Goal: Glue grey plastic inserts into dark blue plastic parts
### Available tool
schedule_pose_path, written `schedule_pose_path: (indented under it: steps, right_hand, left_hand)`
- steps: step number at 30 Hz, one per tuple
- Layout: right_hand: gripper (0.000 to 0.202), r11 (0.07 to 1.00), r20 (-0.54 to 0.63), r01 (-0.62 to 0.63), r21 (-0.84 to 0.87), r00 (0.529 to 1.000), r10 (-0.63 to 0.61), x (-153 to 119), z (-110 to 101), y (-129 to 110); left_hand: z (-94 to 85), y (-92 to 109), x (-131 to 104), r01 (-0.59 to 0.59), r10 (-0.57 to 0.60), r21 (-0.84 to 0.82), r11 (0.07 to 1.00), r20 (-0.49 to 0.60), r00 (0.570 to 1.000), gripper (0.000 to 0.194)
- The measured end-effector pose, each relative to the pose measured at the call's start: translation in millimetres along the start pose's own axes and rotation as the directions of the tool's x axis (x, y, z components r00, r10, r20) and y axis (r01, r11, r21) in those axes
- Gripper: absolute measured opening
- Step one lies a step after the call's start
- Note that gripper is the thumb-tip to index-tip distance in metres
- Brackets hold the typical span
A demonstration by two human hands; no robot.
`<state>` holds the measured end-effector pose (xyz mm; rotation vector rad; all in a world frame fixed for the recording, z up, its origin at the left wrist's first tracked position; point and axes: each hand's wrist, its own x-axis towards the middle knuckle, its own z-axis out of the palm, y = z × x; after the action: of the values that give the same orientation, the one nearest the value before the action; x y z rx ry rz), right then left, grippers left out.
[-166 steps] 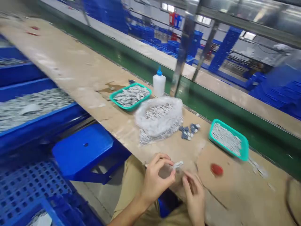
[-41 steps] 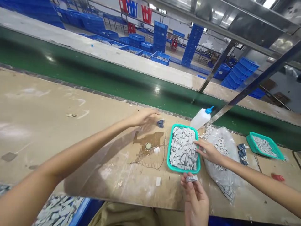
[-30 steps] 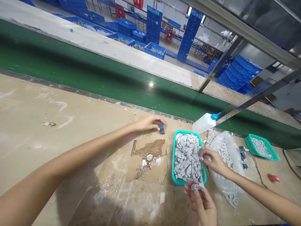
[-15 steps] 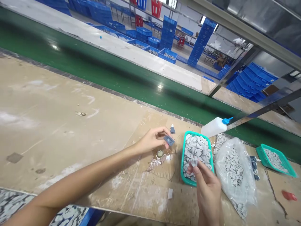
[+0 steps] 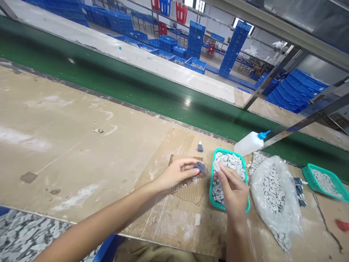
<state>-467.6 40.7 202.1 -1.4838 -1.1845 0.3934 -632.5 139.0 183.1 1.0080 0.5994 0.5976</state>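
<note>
Blue crates (image 5: 195, 38) stand stacked across the far side of the workshop, and a long green strip (image 5: 122, 82) runs between them and the worn, smeared tan table (image 5: 81, 153) at which I work. With my left hand (image 5: 182, 171) reaching in low over a damp brown patch of cardboard (image 5: 191, 193), I pinch a dark blue-grey part (image 5: 201, 167) between thumb and fingertips. My right hand (image 5: 233, 185) grips a small light-grey piece (image 5: 217, 166) the same way, over the near-left part of a teal basket (image 5: 211, 189) heaped with similar light pieces. Part and piece are near each other, with a gap between them. Beyond my left fingers another dark part (image 5: 200, 147) with a white tip rests on the table, near the basket's far corner. Just behind the basket a white bottle (image 5: 247, 143) with a blue nozzle leans to the right. On my right I have a clear plastic bag (image 5: 291, 218) of small pieces, some dark parts (image 5: 299, 191) beside it, a second teal basket (image 5: 308, 178) further along, and something red (image 5: 342, 225) near the edge of my view. Below the table's edge, at lower left, a blue bin (image 5: 105, 249) holds many more light pieces.
</note>
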Motion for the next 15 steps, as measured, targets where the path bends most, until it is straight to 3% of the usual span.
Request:
schedule_pose_path:
  steps: [7,15]
  right_hand:
    - [0.029,0.974,0.080,0.224,-0.038,0.972,-0.220,-8.6,6.3,3.0]
    - [0.040,0.948,0.141,0.317,-0.017,0.940,-0.311,-13.7,13.4,3.8]
  left_hand:
    - [2.4,-11.7,-5.5,-0.042,0.050,0.090,0.995,-0.089,0.995,0.031]
    - [-0.5,-17.2,-14.8,-0.183,0.200,0.172,0.968,-0.088,0.976,0.025]
